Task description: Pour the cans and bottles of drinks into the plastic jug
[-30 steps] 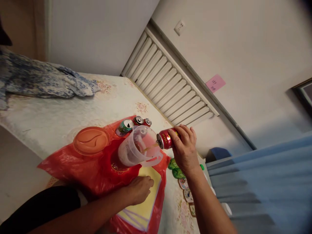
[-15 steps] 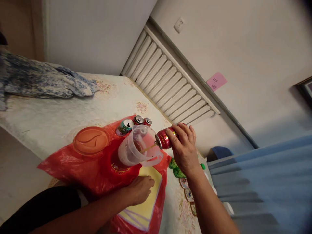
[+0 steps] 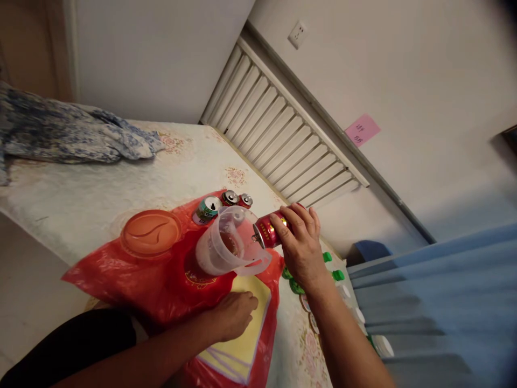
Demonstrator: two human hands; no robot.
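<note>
Red can (image 3: 264,233) lay tipped almost on its side in the right hand (image 3: 301,250). Its long axis ran roughly level, and its opened top pointed away from the palm, touching the rim of a clear plastic jug (image 3: 220,245). The fingers (image 3: 283,222) were clenched over the top of the can's body, with the thumb hidden beneath. Some brownish liquid showed inside the jug, which stood just beyond the fingertips on a red plastic bag (image 3: 153,280).

The bag was spread over a counter (image 3: 81,188) covered in a pale flowered cloth. Past the jug from the fingers an orange lid (image 3: 151,231) lay flat on the bag. A green can (image 3: 208,208) and two smaller cans (image 3: 237,199) stood close together just beyond the jug's far rim. Green bottle caps (image 3: 327,257) showed near the wrist. A blue patterned cloth (image 3: 68,134) lay heaped at the counter's far end, and a slatted white panel (image 3: 283,129) ran along the wall, with a pink note (image 3: 362,130) stuck beside it.

The right forearm reached in from below with the wrist bent inward. The left hand (image 3: 232,315) rested knuckles-up on the bag's yellow patch, its fingers loosely curled and grasping nothing.
</note>
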